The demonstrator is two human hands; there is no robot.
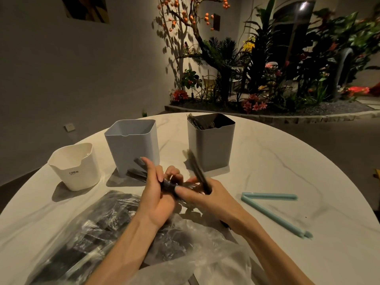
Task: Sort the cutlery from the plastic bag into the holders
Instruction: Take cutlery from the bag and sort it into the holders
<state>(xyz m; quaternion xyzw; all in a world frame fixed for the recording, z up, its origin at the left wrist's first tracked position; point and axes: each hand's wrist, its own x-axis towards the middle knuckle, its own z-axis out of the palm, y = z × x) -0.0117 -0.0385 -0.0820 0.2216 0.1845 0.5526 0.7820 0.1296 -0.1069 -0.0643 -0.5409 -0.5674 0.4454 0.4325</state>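
Note:
Three holders stand on the round white table (287, 165): a white holder (75, 167) at the left, a light blue holder (133, 145) in the middle, and a grey holder (211, 145) at the right with dark cutlery in it. My left hand (158, 194) grips a bunch of black plastic cutlery (139, 168) whose handles fan out to the left. My right hand (205, 194) holds a black piece of cutlery (197, 171) that points up and is blurred. The clear plastic bag (92, 233) with more black cutlery lies in front of me.
A light blue bag clip (271, 208) lies open on the table to the right. Beyond the far table edge is a bed of plants and flowers (267, 79). A grey wall is at the left.

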